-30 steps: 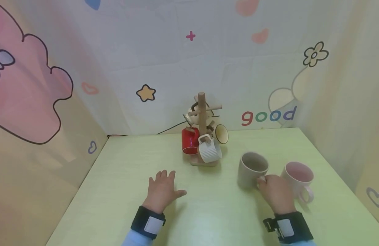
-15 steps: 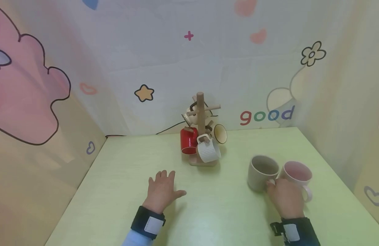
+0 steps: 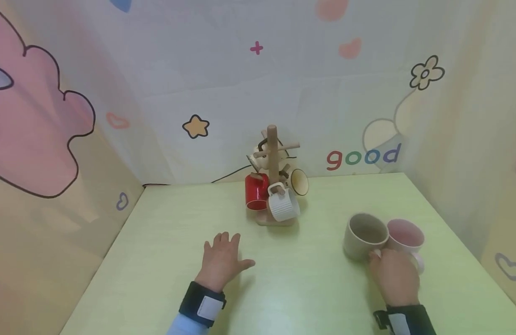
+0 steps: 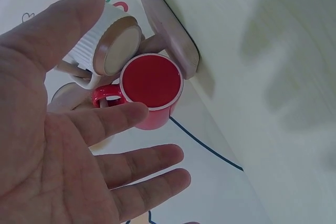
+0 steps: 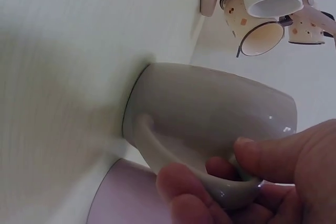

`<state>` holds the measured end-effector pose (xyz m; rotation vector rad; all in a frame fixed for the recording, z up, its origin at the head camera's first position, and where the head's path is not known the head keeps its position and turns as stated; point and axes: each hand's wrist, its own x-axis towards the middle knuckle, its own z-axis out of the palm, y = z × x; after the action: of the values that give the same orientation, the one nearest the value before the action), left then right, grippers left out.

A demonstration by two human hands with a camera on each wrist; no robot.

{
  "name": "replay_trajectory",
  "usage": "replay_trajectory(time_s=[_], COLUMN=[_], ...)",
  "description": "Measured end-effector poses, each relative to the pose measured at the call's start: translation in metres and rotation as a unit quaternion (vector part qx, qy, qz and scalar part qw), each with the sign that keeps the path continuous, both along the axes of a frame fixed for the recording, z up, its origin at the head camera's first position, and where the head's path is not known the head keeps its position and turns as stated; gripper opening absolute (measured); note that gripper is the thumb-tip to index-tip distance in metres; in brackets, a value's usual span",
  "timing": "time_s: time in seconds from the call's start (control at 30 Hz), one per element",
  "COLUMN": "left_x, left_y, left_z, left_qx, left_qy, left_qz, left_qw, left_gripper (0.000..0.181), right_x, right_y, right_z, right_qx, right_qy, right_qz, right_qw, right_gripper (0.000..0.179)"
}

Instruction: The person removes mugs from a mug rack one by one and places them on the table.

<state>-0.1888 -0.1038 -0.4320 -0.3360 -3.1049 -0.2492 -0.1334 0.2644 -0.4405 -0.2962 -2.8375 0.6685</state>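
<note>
My right hand (image 3: pixel 395 278) grips the handle of a grey mug (image 5: pixel 210 103), thumb on top and fingers curled through and round it. That mug stands upright on the right side of the table, its rim overlapping the pink mug (image 3: pixel 405 234) just to its right in the head view. The pink mug's handle is partly hidden behind my right hand. Fingers spread and straight, my left hand (image 3: pixel 222 263) is over the table left of centre and holds nothing. The left wrist view looks past its palm at a red mug (image 4: pixel 152 82) and a white ribbed mug (image 4: pixel 105 40).
A wooden mug tree (image 3: pixel 272 153) stands at the back centre. From its pegs hang the red mug, the white ribbed mug and two cream mugs with dark rims, one a cream mug (image 3: pixel 299 182) facing right. Printed cloth (image 3: pixel 224 70) walls the table's back and sides.
My right hand has moved the grey mug to the right and slightly nearer me, up beside the pink mug. My left hand has stayed almost still.
</note>
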Motion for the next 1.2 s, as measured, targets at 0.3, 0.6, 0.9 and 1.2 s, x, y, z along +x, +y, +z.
replay_trajectory(time_s=[0.3,0.6,0.9,1.2], left_x=[0.0006,0.0000,0.0012,0.0017], left_y=[-0.0030,-0.0043,-0.0047,-0.0042], left_z=[-0.0032,-0.0040,-0.0029,-0.0019], left_qx=[-0.002,-0.002,0.000,-0.003], left_qy=[0.009,-0.003,0.003,-0.002], left_qz=[0.000,0.001,0.002,0.001], left_qw=[1.0000,1.0000,1.0000,1.0000], left_gripper=[0.077,0.078,0.076,0.076], right_x=[-0.0015,-0.0053,-0.0064,-0.0050], right_y=[0.0007,0.0021,0.0014,0.0008], right_z=[0.0001,0.0017,0.0027,0.0010], right_qx=[0.015,0.032,0.042,0.034], right_qy=[-0.015,-0.027,-0.024,-0.029], right_qz=[0.006,0.028,0.032,0.030], right_qw=[0.9997,0.9987,0.9983,0.9985], right_gripper=[0.036,0.039,0.038,0.037])
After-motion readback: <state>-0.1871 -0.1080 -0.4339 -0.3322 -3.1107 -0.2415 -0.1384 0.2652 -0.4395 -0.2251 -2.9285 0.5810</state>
